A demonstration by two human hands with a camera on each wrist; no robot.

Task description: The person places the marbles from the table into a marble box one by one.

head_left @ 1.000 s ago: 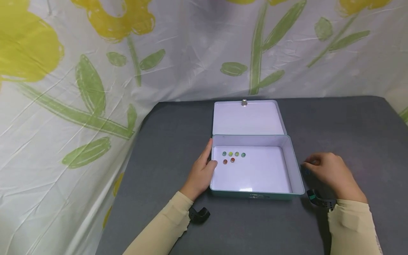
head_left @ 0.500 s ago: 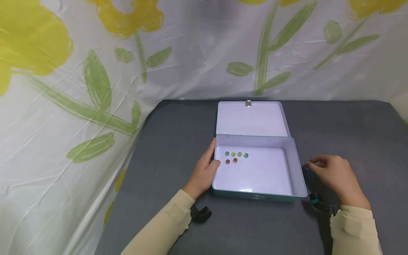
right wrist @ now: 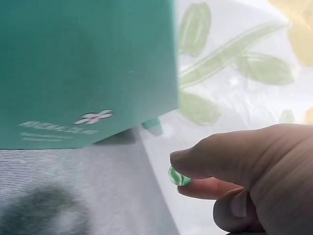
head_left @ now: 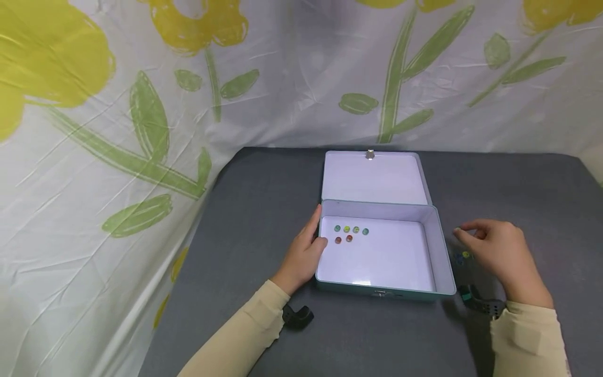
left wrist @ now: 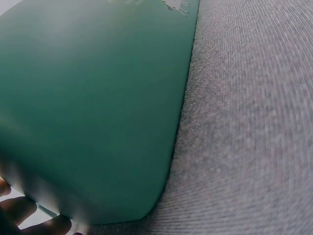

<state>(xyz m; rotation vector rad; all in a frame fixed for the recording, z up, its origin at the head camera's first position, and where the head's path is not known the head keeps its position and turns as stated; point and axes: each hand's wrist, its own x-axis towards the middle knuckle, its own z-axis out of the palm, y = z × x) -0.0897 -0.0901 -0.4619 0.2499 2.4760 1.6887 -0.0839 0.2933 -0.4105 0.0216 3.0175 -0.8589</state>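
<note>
A green tin box (head_left: pixel 377 267) with a white inside stands on the table, its lid (head_left: pixel 374 178) folded back. My left hand (head_left: pixel 301 256) grips the box's left wall, thumb over the rim and fingers along the outside. In the left wrist view its fingertips (left wrist: pixel 54 225) show at the green box wall. To the right of the box, my right hand (head_left: pixel 501 251) pinches a green glass marble (right wrist: pixel 179 177) between thumb and finger. Inside the box lie two short rows of marbles: several green and yellowish ones (head_left: pixel 356 230) behind, two reddish ones (head_left: pixel 349 238) in front.
Beneath the right hand, a few blue and yellow-green marbles (head_left: pixel 465 255) lie on the dark grey tabletop (head_left: pixel 264 209), close to the box's right wall. A flower-patterned white cloth (head_left: pixel 292 73) hangs behind and left of the table. Each wrist wears a black strap (head_left: pixel 298 317).
My right hand has risen a little and drawn slightly away from the marbles on the table, so a yellow-green one now shows. The left hand keeps its hold; the head view has shifted slightly.
</note>
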